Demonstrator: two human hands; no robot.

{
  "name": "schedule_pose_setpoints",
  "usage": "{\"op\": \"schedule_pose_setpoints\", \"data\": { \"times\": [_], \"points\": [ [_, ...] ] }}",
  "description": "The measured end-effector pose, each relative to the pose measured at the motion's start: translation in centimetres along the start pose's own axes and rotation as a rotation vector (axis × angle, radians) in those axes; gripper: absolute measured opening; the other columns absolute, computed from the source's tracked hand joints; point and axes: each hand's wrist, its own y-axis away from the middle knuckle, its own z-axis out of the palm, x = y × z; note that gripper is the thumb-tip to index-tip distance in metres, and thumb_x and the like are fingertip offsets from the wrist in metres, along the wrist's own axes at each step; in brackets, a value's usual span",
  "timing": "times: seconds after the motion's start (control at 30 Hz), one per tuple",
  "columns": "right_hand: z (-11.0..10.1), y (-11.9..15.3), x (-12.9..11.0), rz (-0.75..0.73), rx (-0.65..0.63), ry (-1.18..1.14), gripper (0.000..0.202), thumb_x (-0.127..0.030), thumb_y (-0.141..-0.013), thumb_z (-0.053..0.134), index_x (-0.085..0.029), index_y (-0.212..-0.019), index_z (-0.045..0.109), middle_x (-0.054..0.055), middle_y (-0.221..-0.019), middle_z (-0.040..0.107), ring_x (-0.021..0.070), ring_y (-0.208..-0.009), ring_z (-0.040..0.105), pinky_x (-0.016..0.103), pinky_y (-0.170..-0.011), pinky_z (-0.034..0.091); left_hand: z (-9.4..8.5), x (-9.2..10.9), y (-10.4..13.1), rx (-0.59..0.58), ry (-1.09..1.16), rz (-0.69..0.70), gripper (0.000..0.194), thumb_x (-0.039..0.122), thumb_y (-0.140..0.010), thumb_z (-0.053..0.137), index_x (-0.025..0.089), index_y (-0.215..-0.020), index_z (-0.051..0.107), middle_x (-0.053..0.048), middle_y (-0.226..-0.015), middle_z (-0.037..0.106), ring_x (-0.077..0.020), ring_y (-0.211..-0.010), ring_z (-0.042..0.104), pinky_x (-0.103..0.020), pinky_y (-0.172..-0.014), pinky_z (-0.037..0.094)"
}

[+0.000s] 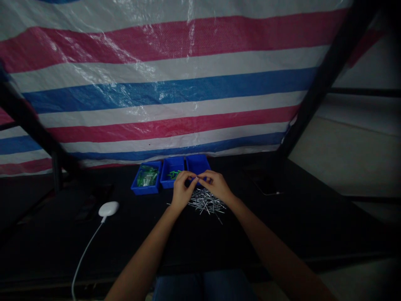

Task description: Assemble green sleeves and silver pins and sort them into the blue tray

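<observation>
My left hand [182, 189] and my right hand [216, 186] meet fingertip to fingertip above a heap of thin silvery metal rods [206, 201]. Both are closed in a pinch, and what lies between the fingers is too small to make out. Just behind them stand three blue bins. The left bin [145, 190] contains green and clear pieces [146, 176], perhaps in plastic bags. Small bright green pieces [173, 174] lie in the middle bin [166, 184]. No contents show in the right bin [198, 162], which my hands partly cover.
A white rounded device [108, 208] with a white cable [84, 253] sits on the black table [131, 234] at the left. A dark flat object [267, 186] lies at the right. Behind rises a striped plastic sheet [175, 92] between dark frame posts [326, 79].
</observation>
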Motion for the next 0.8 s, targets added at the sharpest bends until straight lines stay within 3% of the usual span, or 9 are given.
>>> {"op": "schedule_pose_setpoints", "data": {
  "times": [0.8],
  "points": [
    [0.27,0.10,0.33,0.018,0.049,0.026,0.015,-0.024,-0.077,0.058,-0.021,-0.087,0.068,0.001,-0.076,0.062,0.0109,-0.057,0.051,0.023,-0.056,0.040,0.19,0.32,0.17,-0.033,0.052,-0.045,0.015,0.033,-0.079,0.058,0.017,-0.077,0.059,-0.002,-0.074,0.056,-0.0125,-0.067,0.051,-0.026,-0.065,0.042]
  ]
}}
